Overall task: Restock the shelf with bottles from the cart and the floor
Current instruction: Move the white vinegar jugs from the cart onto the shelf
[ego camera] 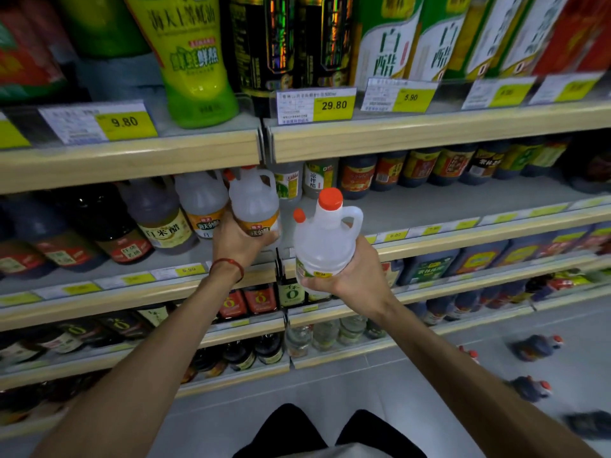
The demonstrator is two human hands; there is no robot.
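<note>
Head, left hand [242,242], right hand [357,276], two bottles [254,200] [325,240]

I see the clear bottle [325,246] topped by an orange-red cap [330,197]. Left of it, a second clear bottle [254,203] carries an orange label, and a red cord [228,266] bands the wrist. Above it, yellow price tags [334,105] line the pale wood-toned shelf edge [132,163].

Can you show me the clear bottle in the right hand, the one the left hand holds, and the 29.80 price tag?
right-hand bottle [325,247]: head view, on its clear body.
left-hand bottle [253,200]: head view, on its clear shoulder.
29.80 price tag [334,105]: head view, on its yellow part.
</note>
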